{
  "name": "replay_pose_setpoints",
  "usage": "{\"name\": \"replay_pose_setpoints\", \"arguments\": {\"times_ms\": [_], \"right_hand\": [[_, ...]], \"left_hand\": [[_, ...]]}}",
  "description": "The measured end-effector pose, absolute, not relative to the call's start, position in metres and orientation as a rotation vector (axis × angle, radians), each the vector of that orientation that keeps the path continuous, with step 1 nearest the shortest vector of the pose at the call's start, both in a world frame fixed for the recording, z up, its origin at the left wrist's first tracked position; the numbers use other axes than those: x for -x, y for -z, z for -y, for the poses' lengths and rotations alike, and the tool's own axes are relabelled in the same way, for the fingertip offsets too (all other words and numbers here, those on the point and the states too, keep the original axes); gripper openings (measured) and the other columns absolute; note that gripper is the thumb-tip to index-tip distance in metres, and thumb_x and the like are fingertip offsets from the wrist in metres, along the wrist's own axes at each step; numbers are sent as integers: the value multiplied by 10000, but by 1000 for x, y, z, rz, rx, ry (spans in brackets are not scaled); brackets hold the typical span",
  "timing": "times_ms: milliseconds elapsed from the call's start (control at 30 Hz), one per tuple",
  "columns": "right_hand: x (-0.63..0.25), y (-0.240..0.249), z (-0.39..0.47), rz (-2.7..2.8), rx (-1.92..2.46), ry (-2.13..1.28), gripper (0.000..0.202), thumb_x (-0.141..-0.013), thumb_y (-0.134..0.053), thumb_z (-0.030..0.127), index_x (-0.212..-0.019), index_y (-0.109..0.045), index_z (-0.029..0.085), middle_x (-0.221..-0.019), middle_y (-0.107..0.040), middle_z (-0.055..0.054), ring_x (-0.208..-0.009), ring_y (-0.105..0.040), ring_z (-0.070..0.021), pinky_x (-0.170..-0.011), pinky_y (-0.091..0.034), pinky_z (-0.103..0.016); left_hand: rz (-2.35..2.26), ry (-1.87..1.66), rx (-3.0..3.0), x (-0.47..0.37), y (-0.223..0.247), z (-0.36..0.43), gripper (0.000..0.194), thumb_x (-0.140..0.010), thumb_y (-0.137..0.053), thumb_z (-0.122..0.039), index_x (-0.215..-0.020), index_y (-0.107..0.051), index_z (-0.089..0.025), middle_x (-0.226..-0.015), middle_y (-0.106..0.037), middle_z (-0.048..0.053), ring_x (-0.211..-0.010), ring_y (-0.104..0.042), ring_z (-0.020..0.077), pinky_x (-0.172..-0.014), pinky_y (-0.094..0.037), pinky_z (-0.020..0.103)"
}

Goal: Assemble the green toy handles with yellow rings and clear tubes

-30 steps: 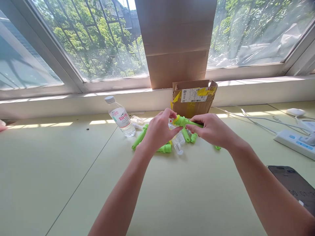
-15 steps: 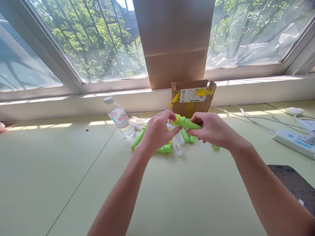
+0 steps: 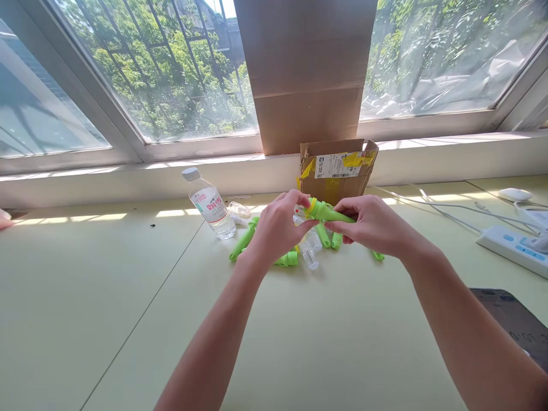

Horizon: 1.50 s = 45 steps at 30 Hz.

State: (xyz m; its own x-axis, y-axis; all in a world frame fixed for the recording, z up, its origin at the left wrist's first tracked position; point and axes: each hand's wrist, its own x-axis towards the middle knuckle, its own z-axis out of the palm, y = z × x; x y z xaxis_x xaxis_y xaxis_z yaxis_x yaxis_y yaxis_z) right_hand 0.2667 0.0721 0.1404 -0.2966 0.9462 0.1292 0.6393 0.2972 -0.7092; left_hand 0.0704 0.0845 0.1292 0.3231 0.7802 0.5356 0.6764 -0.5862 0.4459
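Observation:
A green plastic handle (image 3: 327, 212) is held nearly level above the table between my two hands. My right hand (image 3: 370, 224) is closed round its narrower right end. At its left end sits a yellow ring (image 3: 310, 206), which the fingers and thumb of my left hand (image 3: 282, 224) pinch. Below and behind my hands lie more green plastic handles (image 3: 243, 240), one with a threaded end (image 3: 291, 258). Clear plastic tubes (image 3: 311, 258) lie under the held handle. My left hand partly hides these parts.
A water bottle (image 3: 210, 204) stands left of the parts. Behind stands an open cardboard box (image 3: 334, 185) with yellow tape. To the right are a white power strip (image 3: 511, 248), cables and a phone (image 3: 511, 319). Part of another hand (image 3: 5, 220) shows at the far left edge.
Both hands keep nearly the same grip on the green handle and its yellow ring. The whole view has shifted very slightly; the loose parts lie as before.

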Motion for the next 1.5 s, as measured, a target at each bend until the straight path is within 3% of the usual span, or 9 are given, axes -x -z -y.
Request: {"name": "replay_pose_setpoints", "arguments": {"times_ms": [300,733,1500], "right_hand": [[-267,-140,-73,2044,1405,-672,335,-781,-557,521,-747,-612,192,-614,-572,-2,-527,-519,-132,-433,-300,-251],[-268,-140,-73,2004,1378,-878,389,-795,-530,565,-680,-541,194,-528,-573,-1,-446,-537,-133,-426,-389,-249],[-268,-147,-71,1924,1280,-1090,348,-817,-548,494,-674,-574,177,-565,-599,-6,-396,-511,-92,-399,-388,-224]], "left_hand": [[-1337,-1169,-2357,-72,-129,-84,209,-749,-673,-316,-852,-521,-217,-979,-667,13,-813,-640,172,-671,-514,300],[-1307,-1210,-2326,-72,-129,-84,214,-774,-646,-374,-885,-536,-228,-977,-669,-10,-738,-635,138,-660,-509,283],[-1134,-1269,-2166,-73,-131,-84,205,-757,-670,-337,-874,-567,-204,-1024,-670,29,-888,-651,163,-713,-552,283]]}}
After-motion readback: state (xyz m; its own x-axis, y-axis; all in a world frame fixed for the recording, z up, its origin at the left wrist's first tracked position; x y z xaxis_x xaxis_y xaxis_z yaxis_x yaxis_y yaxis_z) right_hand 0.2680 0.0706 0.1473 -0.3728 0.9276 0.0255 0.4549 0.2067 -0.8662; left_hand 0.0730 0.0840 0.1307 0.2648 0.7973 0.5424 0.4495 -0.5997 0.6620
